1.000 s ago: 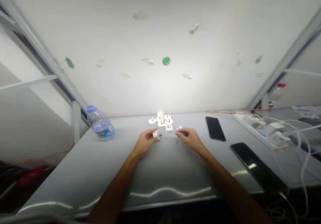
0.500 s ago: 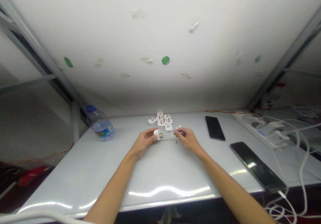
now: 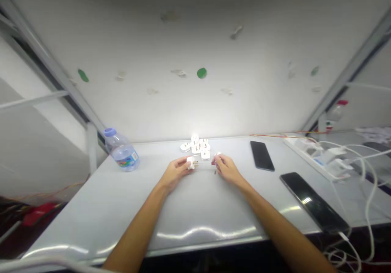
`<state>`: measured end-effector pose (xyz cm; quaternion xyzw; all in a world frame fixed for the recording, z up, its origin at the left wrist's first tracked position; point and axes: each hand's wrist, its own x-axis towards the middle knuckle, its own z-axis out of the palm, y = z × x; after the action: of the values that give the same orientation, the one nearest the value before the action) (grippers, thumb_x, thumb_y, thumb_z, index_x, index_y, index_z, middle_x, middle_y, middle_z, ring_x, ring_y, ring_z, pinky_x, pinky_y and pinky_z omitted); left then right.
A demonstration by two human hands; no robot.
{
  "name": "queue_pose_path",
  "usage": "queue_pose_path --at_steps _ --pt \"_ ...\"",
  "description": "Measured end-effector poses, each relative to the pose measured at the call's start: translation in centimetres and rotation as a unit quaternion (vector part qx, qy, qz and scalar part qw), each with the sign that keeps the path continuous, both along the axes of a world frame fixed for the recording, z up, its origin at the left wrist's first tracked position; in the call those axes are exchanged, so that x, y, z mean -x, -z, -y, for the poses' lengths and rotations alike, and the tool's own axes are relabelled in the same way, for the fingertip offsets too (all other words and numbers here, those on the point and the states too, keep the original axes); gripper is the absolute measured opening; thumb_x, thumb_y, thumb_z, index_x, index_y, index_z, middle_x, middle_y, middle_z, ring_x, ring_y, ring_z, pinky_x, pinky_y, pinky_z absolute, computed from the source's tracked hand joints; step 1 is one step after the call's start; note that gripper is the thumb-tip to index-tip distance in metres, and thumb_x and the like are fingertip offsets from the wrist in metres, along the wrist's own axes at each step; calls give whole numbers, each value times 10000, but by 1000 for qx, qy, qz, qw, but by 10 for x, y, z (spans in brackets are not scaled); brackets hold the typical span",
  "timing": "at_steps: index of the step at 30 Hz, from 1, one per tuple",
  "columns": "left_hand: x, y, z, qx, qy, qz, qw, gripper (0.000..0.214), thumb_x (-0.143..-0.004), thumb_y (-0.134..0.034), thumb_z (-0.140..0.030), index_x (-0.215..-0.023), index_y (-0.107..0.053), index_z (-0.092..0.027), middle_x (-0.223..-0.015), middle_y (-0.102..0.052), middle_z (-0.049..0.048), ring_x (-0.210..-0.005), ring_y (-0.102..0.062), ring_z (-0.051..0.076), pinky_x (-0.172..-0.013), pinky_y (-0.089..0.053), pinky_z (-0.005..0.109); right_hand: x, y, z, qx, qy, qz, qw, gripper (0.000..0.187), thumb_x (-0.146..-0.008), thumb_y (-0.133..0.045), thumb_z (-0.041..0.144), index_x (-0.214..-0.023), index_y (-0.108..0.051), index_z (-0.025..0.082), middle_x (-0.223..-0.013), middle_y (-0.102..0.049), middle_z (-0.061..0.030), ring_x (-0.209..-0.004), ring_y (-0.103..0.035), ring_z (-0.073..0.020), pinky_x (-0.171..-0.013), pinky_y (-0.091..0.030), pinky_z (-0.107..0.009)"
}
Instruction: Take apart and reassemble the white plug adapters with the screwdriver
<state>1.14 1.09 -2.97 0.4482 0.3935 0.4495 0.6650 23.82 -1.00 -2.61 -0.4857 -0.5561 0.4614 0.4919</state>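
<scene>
My left grip is curled round a white plug, thumb and fingertips pinching it just above the surface; my right grip is closed on a small reddish thing, too tiny and blurred for me to name; the two grips face each other, near but apart, with the plug held at the inner side of the left one; just beyond both grips, near the wall, lies a cluster of white plugs, washed out by glare; a dark speck sits on the surface just beside the right grip's thumb; well out past the left grip stands a water bottle; out past the right grip lie a black phone, then a second phone, then a power strip with white cables.
</scene>
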Motion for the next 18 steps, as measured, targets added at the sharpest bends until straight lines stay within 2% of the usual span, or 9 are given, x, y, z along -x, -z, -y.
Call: queue_pose_path --at_steps 3,7,10,15,18 --pt "1 -2 0 5 -3 1 1000 474 -693 -842 -343 -1099 -726 -127 -1154 -724 129 -1067 -663 276 -991 -498 418 -1 0 0 -13 8 8 1000 370 -798 -591 578 -790 -557 210 -626 -570 11 -440 -406 -94 -449 -360 -254" --pt "0 -4 0 5 9 -1 1000 425 -727 -817 -348 -1091 -730 -145 -1183 -713 131 -1042 -674 235 -1006 -498 399 -3 -1 1 1 -4 -4 1000 335 -823 -595 540 -803 -575 206 -503 -498 46 -439 -438 -106 -454 -348 -240" --pt "0 -4 0 8 3 1 1000 411 -723 -820 -350 -1072 -736 -151 -1152 -725 127 -1020 -681 227 -1006 -501 392 -3 1 1 31 -18 -29 999 362 -828 -580 564 -805 -573 203 -503 -490 51 -427 -435 -102 -423 -316 -229" --pt "-1 -5 1 15 4 9 1000 482 -693 -845 -332 -1106 -721 -117 -1141 -726 141 -1023 -681 244 -1016 -494 408 -1 6 -1 61 -17 -79 995 413 -817 -564 620 -774 -532 210 -469 -354 104 -367 -315 -68 -391 -256 -214" --pt "-1 -6 1 13 1 6 1000 443 -712 -829 -328 -1090 -729 -121 -1144 -727 137 -1009 -682 239 -1015 -492 407 -1 6 -1 44 -16 -71 996 379 -785 -635 579 -789 -543 211 -501 -434 78 -416 -407 -87 -408 -300 -219"
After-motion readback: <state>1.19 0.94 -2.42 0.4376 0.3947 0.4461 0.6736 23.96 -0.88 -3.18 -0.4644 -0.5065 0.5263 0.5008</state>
